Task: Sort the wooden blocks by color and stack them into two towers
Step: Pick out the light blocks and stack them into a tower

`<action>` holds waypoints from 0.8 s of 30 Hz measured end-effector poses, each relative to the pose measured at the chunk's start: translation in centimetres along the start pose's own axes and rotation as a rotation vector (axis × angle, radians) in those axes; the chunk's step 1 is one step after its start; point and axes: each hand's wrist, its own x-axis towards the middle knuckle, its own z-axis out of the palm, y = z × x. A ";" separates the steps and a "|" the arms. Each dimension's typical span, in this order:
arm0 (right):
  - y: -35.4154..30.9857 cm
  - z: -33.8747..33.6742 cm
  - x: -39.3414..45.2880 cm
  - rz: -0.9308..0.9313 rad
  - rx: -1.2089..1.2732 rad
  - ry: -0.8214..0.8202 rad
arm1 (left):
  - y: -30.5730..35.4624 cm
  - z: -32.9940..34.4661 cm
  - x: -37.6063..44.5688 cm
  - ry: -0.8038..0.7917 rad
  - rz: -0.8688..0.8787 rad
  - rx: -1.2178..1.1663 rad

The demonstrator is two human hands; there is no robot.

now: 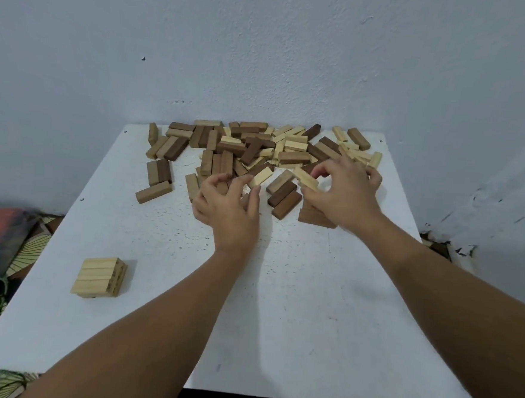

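**Two hands in the block pile**

A white counter (pixel 278 308) stands against a pale wall (pixel 266 43). At the far side of the counter lies a big messy pile of wooden blocks (pixel 258 149). Some blocks are light, some are mid brown and some are dark brown, all mixed up and lying every which way.

The left hand (pixel 226 205) is at the near edge of the pile. Its fingers are bent, and the fingertips and thumb pinch the end of a light block (pixel 261 177) that points away from the person at a slant.

The right hand (pixel 344 189) is just to the right of it. Its fingers curl round another light block (pixel 305 178), which sticks out to the left from between the thumb and fingers. (The far side of this hand covers some blocks, so what lies under it cannot be seen.)

Between the two hands, three brown blocks (pixel 284 195) lie side by side on the counter. More brown blocks (pixel 316 216) lie under the right wrist.

Near the left front corner of the counter, well apart from the pile, stands a short stack of light blocks (pixel 99 276). The top layer has blocks side by side, and the layer under it runs the other way.

Beside the counter on the left, a patterned floor (pixel 30 251) shows.
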 end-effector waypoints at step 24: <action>-3.7 3.4 -16.6 0.054 0.452 0.037 | -5.0 -10.1 -9.7 -0.306 0.092 0.051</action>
